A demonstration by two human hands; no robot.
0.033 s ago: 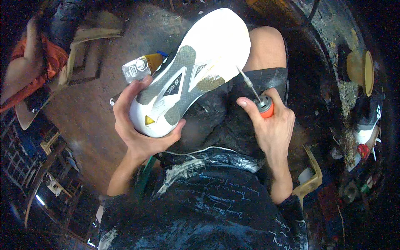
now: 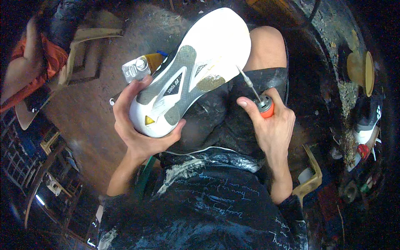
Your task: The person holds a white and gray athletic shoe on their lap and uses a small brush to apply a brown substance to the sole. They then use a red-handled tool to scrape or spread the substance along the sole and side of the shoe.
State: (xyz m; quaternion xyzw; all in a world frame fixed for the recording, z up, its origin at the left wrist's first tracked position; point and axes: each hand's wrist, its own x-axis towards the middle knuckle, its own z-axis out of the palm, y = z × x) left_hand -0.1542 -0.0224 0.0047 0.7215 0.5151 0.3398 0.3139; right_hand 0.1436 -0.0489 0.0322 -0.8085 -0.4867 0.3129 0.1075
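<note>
My left hand [image 2: 139, 121] is wrapped round the heel of a white and grey sports shoe [image 2: 218, 39], turned with its sole up. The toe points away from me, a little to the right. A small yellow triangle marks the heel, and the sole has an open slot along its middle. In my right hand [image 2: 273, 131] is a rotary tool [image 2: 265, 109] with a grey top and an orange body. Its thin shaft ends in a pale pointed bit [image 2: 241, 70], close to the right edge of the sole but apart from it as far as I can tell.
Beyond my left fingers stand a silver can [image 2: 136, 70] and a brown container [image 2: 153, 62] with a blue part. My bare knee [image 2: 266, 43] is behind the tool. At the far left sits another person in orange [image 2: 54, 56]. Another shoe [image 2: 368, 125] lies far right, below a yellow disc [image 2: 369, 74].
</note>
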